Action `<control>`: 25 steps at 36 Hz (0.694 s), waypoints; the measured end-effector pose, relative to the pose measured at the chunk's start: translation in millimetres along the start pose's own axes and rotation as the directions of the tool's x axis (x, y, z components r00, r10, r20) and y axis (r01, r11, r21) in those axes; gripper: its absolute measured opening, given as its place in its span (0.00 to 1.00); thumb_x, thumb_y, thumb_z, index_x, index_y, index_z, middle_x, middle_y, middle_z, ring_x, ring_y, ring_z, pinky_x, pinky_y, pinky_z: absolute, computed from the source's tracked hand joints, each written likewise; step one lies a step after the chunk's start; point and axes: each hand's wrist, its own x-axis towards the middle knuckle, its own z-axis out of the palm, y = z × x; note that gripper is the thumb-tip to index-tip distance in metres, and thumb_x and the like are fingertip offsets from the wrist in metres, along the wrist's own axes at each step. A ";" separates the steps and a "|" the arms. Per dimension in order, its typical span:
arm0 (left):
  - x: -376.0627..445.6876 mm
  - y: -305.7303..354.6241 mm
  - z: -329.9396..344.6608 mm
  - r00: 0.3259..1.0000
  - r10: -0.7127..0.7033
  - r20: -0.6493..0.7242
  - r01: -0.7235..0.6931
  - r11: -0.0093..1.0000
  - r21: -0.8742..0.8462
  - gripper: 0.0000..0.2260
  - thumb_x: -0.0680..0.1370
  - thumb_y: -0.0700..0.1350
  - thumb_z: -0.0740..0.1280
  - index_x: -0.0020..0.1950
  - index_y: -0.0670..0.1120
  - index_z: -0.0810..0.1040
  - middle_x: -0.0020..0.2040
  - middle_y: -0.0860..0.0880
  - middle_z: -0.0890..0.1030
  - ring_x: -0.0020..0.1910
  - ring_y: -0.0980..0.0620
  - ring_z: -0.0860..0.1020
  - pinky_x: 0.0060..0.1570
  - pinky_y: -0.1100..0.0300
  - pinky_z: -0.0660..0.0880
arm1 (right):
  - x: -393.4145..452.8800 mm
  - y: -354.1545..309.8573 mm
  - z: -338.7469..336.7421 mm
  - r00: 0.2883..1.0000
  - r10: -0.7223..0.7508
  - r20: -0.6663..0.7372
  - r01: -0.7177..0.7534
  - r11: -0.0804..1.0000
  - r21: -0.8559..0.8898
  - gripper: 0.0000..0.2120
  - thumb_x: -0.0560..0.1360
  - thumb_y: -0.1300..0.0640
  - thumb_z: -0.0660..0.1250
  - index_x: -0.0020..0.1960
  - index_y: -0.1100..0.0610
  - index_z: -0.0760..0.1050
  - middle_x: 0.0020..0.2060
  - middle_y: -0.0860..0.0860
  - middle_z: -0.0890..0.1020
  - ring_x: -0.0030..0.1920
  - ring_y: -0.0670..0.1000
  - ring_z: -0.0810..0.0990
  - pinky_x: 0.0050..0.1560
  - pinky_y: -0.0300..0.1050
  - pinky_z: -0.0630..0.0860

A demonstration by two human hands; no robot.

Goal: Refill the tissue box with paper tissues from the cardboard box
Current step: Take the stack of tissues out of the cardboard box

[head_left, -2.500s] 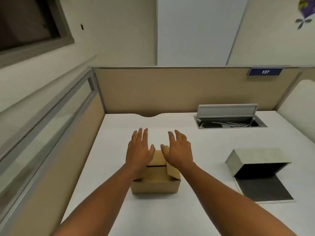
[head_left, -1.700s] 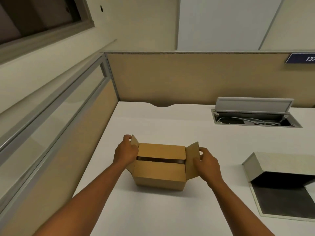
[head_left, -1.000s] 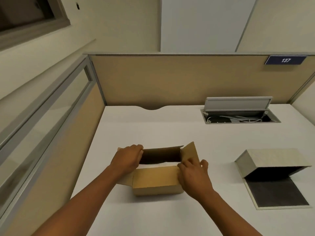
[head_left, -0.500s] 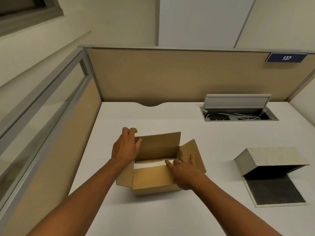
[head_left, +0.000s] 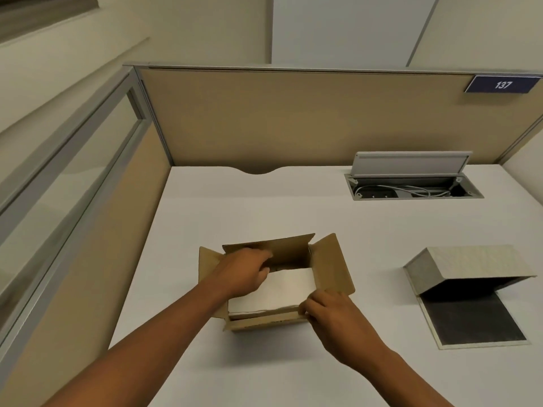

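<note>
- A gray tissue box (head_left: 470, 277) sits on the right side of the tabletop (head_left: 293, 207), well apart from the cardboard box (head_left: 332, 265). Its lid is up and its dark inside shows.
- A cable hatch (head_left: 411, 183) is open at the back of the tabletop, with white wires in it.
- Nothing lies between the two boxes.
- The tabletop is white. Tan walls (head_left: 293, 118) stand at the back and on the left, and the left one has a glass strip on top.
- A blue sign (head_left: 502, 84) on the back wall says 137.
- The cardboard box sits near the front middle of the tabletop. All its flaps are open.
- White tissues (head_left: 282, 292) fill the box.
- The left hand (head_left: 244, 271) reaches down into the box at its left end. Its fingers curl over the tissues and touch them. I cannot tell if its grip has closed on them.
- The right hand (head_left: 332, 314) is at the front right corner of the box. Its fingers pinch the front edge there, a tight grip on the cardboard.
</note>
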 end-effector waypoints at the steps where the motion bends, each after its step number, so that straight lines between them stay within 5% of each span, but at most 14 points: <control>1: 2.6 0.2 4.0 0.996 -0.040 0.082 0.040 0.999 0.001 0.18 0.80 0.55 0.61 0.69 0.52 0.74 0.62 0.50 0.81 0.56 0.50 0.80 0.54 0.56 0.79 | -3.6 -1.1 1.0 1.000 0.003 -0.012 -0.003 1.000 0.015 0.09 0.74 0.57 0.74 0.53 0.48 0.80 0.48 0.46 0.82 0.44 0.48 0.78 0.44 0.38 0.76; 5: 16.8 -3.7 13.2 0.881 -0.210 0.424 0.259 0.964 -0.061 0.36 0.77 0.65 0.64 0.79 0.47 0.60 0.77 0.46 0.67 0.74 0.46 0.68 0.70 0.53 0.68 | -13.1 -4.2 6.2 0.999 0.026 -0.042 -0.024 0.998 0.057 0.11 0.70 0.57 0.77 0.50 0.48 0.80 0.46 0.45 0.83 0.41 0.48 0.79 0.41 0.37 0.77; 9: 30.0 -7.1 12.4 0.709 -0.280 0.647 0.327 0.944 0.050 0.50 0.69 0.70 0.69 0.81 0.46 0.53 0.81 0.47 0.58 0.78 0.45 0.60 0.75 0.50 0.61 | -17.7 -3.3 10.6 0.998 0.030 -0.060 -0.026 0.998 0.064 0.13 0.70 0.59 0.77 0.49 0.49 0.78 0.45 0.45 0.81 0.41 0.48 0.78 0.39 0.39 0.77; 14: 38.6 -1.4 11.2 0.575 -0.347 0.741 0.353 0.922 0.157 0.53 0.64 0.69 0.74 0.79 0.47 0.56 0.79 0.47 0.62 0.75 0.43 0.64 0.69 0.51 0.66 | -18.0 -2.2 12.9 0.996 0.030 -0.085 -0.024 0.997 0.071 0.12 0.70 0.58 0.77 0.49 0.48 0.79 0.45 0.44 0.82 0.40 0.48 0.78 0.37 0.39 0.78; 25: 44.5 -7.7 11.0 0.491 -0.371 0.788 0.395 0.901 0.178 0.50 0.53 0.68 0.80 0.69 0.48 0.72 0.64 0.50 0.78 0.59 0.48 0.77 0.64 0.50 0.75 | -13.8 6.3 13.3 0.993 0.023 -0.115 -0.010 0.994 0.111 0.10 0.73 0.56 0.75 0.53 0.48 0.81 0.47 0.45 0.83 0.43 0.48 0.79 0.40 0.40 0.79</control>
